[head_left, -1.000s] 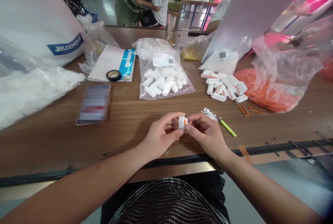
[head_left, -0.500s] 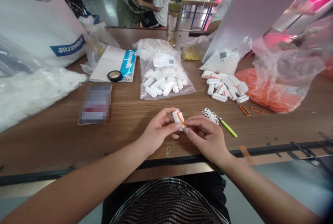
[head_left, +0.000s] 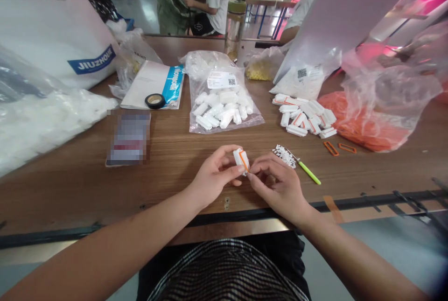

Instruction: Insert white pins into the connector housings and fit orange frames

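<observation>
Component: small white plastic block (head_left: 241, 158), rectangular, with an orange ring seated along its right edge. It is held tilted above the near edge of the worktop (head_left: 175, 151), in front of the clear bag of white parts (head_left: 224, 107). Left hand (head_left: 214, 180) pinches the block between thumb and fingers. Right hand (head_left: 280, 184) has its fingertips pressed together against the orange ring. Green-handled tool (head_left: 305, 170) lies just right of the right hand.
</observation>
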{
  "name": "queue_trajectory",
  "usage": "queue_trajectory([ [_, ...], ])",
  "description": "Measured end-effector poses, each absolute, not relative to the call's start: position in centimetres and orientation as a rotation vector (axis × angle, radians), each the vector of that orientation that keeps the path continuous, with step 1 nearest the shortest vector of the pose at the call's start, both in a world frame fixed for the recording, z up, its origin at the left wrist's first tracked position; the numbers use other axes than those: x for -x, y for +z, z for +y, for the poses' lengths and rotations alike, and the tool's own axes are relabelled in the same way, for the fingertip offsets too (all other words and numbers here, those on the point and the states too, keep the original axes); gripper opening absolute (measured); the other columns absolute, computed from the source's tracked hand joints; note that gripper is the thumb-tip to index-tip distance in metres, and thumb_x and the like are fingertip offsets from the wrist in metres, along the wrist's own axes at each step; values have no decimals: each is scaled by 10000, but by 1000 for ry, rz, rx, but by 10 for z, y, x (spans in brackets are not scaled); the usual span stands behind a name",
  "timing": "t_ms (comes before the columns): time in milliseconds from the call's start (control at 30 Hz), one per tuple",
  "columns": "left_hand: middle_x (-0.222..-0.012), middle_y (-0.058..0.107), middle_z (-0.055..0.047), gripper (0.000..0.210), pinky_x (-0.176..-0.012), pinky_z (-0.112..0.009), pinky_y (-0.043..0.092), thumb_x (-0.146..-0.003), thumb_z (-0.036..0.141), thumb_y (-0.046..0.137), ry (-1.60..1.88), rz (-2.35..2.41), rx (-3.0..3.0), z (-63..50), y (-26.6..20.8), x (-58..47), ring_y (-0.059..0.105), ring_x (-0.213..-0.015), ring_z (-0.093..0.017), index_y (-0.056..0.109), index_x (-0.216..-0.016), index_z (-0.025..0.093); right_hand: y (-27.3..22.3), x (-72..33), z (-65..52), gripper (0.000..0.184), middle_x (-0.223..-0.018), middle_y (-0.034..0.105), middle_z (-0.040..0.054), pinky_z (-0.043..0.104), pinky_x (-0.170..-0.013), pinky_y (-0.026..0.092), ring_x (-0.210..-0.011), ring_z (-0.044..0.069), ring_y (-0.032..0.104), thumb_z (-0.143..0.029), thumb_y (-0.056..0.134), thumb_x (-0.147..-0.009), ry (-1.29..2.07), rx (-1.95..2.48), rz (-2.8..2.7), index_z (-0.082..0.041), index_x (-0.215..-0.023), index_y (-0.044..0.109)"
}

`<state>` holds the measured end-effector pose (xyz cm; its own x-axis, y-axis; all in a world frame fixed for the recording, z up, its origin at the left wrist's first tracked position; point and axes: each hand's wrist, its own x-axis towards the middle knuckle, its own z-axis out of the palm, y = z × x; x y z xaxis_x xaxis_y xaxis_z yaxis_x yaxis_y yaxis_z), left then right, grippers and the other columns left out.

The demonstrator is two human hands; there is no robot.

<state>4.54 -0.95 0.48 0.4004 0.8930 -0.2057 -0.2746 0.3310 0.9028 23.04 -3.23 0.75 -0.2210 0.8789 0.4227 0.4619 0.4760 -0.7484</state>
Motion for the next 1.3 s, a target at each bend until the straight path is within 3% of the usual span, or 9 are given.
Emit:
queue_trajectory([
  [700, -1112, 710, -102, 444, -625, -189, 557, -813, 196, 743, 833, 777, -787, -5, 6, -42, 679, -900, -160, 562, -1218, 176, 5, -230, -35, 177, -967, 670, 51, 305, -762, 551, -863, 148, 661, -73, 657, -819, 363, 983, -1991, -196, -946, 670],
  [1067, -1092, 718, -120, 535, -665, -223, 576, -854, 190, 692, 819, 778, -769, -4, 5, -42, 691, -915, -187, 510, -1357, 174, 0, -225, -39, 228, -987, 687, 72, 342, -778, 563, -906, 178, 670, -66, 670, -814, 237, 990, -1999, -193, -1002, 690],
  [1300, -1122, 672, -109, 517, -727, -262, 593, -899, 175, 623, 806, 737, -817, -6, 0, -44, 668, -955, -186, 472, -1392, 199, 7, -229, -33, 111, -903, 708, 40, 335, -743, 553, -843, 164, 671, -150, 654, -853, 666, 1070, -1744, -217, -912, 718],
])
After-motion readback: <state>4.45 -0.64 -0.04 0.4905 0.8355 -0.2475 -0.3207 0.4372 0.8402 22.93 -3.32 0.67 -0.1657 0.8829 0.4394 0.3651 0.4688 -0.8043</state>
